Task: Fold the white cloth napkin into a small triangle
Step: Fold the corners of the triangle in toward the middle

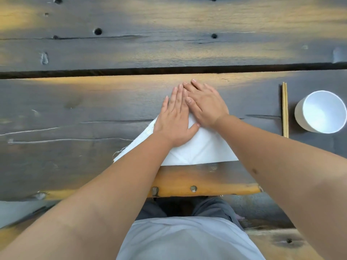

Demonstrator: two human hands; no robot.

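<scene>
Nearest in view are the person's light grey shirt (187, 239) and dark grey trousers (206, 207), with both bare forearms reaching forward over the near edge of the tabletop (75, 102), where worn wood shows orange-brown and is studded with round metal bolt heads. Just beyond that edge lies the white cloth napkin (199, 149), folded into a triangle whose long straight side runs left to right nearest the person and whose sides slope up toward a far tip hidden beneath the hands. Its left sloping edge is frayed, with loose threads trailing onto the wood, and faint creases cross its smooth matte surface. The left hand (174, 121) lies flat and open on the left upper part of the napkin, fingers together and pointing far, thumb spread to the right. The right hand (204, 104) is likewise flat and open, angled far-left, its fingers touching those of the left hand over the apex; neither grips anything. To the right, well apart from the napkin, a pair of pale wooden chopsticks (285, 109) lies pointing near to far, and just right of them stands a white round cup (321, 111), empty inside. The tabletop is dark, weathered planks with cracks, knots, bolt holes and a deep dark gap between boards farther off.
</scene>
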